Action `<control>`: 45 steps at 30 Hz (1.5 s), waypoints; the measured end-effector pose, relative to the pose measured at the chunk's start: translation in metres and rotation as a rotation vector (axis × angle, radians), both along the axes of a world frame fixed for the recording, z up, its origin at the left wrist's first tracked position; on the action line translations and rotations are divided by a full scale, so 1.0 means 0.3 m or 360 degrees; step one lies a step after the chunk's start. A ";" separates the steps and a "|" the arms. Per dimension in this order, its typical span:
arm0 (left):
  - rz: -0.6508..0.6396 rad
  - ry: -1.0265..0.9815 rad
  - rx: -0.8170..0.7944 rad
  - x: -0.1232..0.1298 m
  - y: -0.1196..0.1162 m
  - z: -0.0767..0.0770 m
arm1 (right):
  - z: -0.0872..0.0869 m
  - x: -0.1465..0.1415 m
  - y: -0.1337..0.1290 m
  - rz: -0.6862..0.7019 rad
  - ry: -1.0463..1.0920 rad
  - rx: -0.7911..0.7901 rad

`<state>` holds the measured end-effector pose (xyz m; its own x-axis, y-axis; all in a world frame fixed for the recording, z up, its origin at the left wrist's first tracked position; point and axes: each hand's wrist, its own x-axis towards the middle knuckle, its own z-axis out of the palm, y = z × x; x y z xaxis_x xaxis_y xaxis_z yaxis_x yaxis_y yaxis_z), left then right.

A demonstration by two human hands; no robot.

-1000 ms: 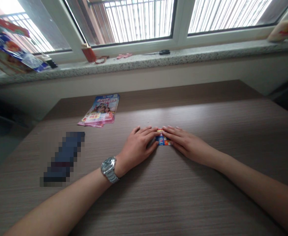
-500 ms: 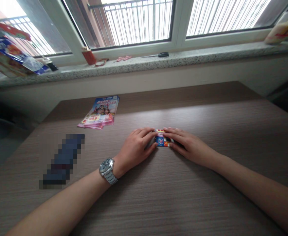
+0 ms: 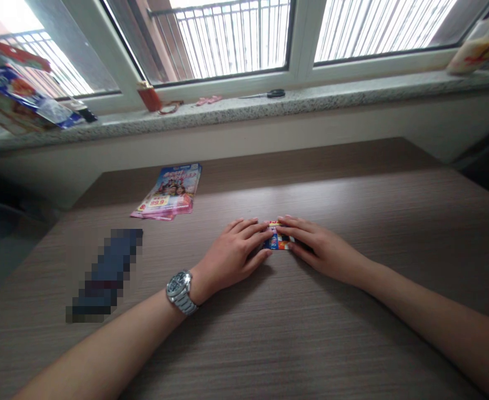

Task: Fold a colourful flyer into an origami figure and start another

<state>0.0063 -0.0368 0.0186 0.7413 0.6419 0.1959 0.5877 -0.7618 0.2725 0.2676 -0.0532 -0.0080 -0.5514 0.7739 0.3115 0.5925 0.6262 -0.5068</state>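
Leaflets (image 3: 171,191), a small overlapping stack, lie toward the far left of the counter (image 3: 269,344), well apart from the hands. Nearer the person, left side: dark object (image 3: 106,272), blurred into blocks, identity unclear; it lies beside the left forearm (image 3: 115,339). Steel watch (image 3: 179,286) on the left wrist.

Small colourful paper piece (image 3: 274,240) flat on the counter between the two hands, partly covered by fingers of both. Left hand (image 3: 238,250) palm down, loosely open, fingers slightly bent, tips on the paper's left part, thumb at its near edge. Right hand (image 3: 317,244) likewise open, fingers extended over the right part. Neither grips it closed.

Counter brown, wood-grained, pale sheen across the middle. Low light wall (image 3: 244,133) behind, then speckled stone sill (image 3: 323,103). On it, left to right: glossy printed packaging (image 3: 19,91), red container (image 3: 149,99), reddish cord (image 3: 171,106), pink bits (image 3: 209,100), dark-handled scissors (image 3: 275,93), a yellowish bag (image 3: 473,54). Pale-framed window (image 3: 305,33) above; metal railings (image 3: 228,39) outside, strong daylight.
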 end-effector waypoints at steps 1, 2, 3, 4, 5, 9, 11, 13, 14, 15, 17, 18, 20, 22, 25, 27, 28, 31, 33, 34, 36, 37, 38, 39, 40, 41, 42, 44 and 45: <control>0.0004 0.0009 0.0004 -0.001 0.000 0.000 | 0.001 0.000 0.000 0.0006 0.0011 -0.0004; 0.0008 0.0019 0.0005 -0.001 -0.001 0.000 | 0.003 0.001 0.000 0.0010 0.0020 -0.0006; 0.0009 0.0026 0.0008 -0.001 -0.001 0.000 | 0.004 0.001 -0.001 0.0013 0.0025 -0.0003; 0.0012 0.0031 0.0011 -0.001 -0.001 0.000 | 0.006 0.001 -0.002 0.0017 0.0027 0.0005; 0.0014 0.0032 0.0016 -0.001 -0.001 0.000 | 0.007 0.002 -0.003 0.0021 0.0026 0.0014; 0.0027 0.0022 0.0053 0.000 -0.002 0.001 | 0.007 0.003 -0.007 0.0022 0.0018 0.0052; 0.0037 0.0030 0.0077 0.000 -0.004 0.001 | 0.008 0.003 -0.008 0.0015 -0.0003 0.0082; 0.0050 0.0057 0.0089 0.000 -0.005 0.003 | 0.014 0.002 -0.010 0.0032 -0.0048 0.0120; 0.0053 0.0072 0.0092 0.000 -0.006 0.004 | 0.018 0.001 -0.011 0.0046 -0.0080 0.0140; 0.0053 0.0087 0.0092 0.001 -0.007 0.005 | 0.021 0.000 -0.012 0.0060 -0.0117 0.0159; 0.0051 0.0097 0.0100 0.002 -0.007 0.006 | 0.025 -0.002 -0.014 0.0070 -0.0192 0.0196; 0.0049 0.0094 0.0105 0.003 -0.006 0.006 | 0.025 -0.002 -0.015 0.0068 -0.0225 0.0214; 0.0043 0.0084 0.0113 0.004 -0.004 0.005 | 0.020 -0.001 -0.015 0.0062 -0.0274 0.0238; 0.0034 0.0069 0.0119 0.003 -0.002 0.002 | 0.014 0.002 -0.014 0.0067 -0.0292 0.0245; 0.0042 0.0024 0.0145 0.000 0.001 -0.002 | 0.010 0.006 -0.012 0.0075 -0.0271 0.0230; 0.0059 0.0000 0.0155 -0.003 0.001 -0.002 | 0.012 0.010 -0.010 0.0090 -0.0236 0.0209; 0.0066 -0.0003 0.0153 -0.003 0.002 -0.002 | 0.014 0.012 -0.009 0.0103 -0.0212 0.0194; 0.0052 -0.0009 0.0126 -0.007 0.004 -0.001 | 0.021 0.022 -0.003 0.0162 -0.0130 0.0135; -0.0013 -0.0020 0.0082 -0.010 0.008 -0.002 | 0.026 0.030 0.002 0.0218 -0.0083 0.0093; -0.0060 -0.0023 0.0053 -0.012 0.010 -0.004 | 0.028 0.034 0.005 0.0247 -0.0062 0.0074; -0.0145 -0.0018 0.0000 -0.016 0.014 -0.006 | 0.031 0.039 0.009 0.0289 -0.0021 0.0049; -0.0170 -0.0014 -0.0012 -0.017 0.015 -0.007 | 0.032 0.041 0.010 0.0296 0.0000 0.0042; -0.0179 -0.0011 -0.0013 -0.017 0.015 -0.007 | 0.032 0.041 0.011 0.0293 0.0018 0.0040; -0.0174 -0.0015 -0.0006 -0.016 0.015 -0.006 | 0.032 0.041 0.011 0.0281 0.0034 0.0046; -0.0166 -0.0022 0.0005 -0.015 0.013 -0.004 | 0.032 0.040 0.011 0.0264 0.0044 0.0053; -0.0156 -0.0031 0.0018 -0.013 0.011 -0.003 | 0.031 0.039 0.010 0.0250 0.0051 0.0063; -0.0147 -0.0035 0.0029 -0.011 0.008 -0.001 | 0.030 0.038 0.009 0.0236 0.0053 0.0074; -0.0134 -0.0020 0.0050 -0.007 0.002 0.003 | 0.027 0.037 0.008 0.0216 0.0050 0.0104; -0.0130 0.0000 0.0064 -0.005 -0.001 0.004 | 0.025 0.037 0.008 0.0208 0.0042 0.0116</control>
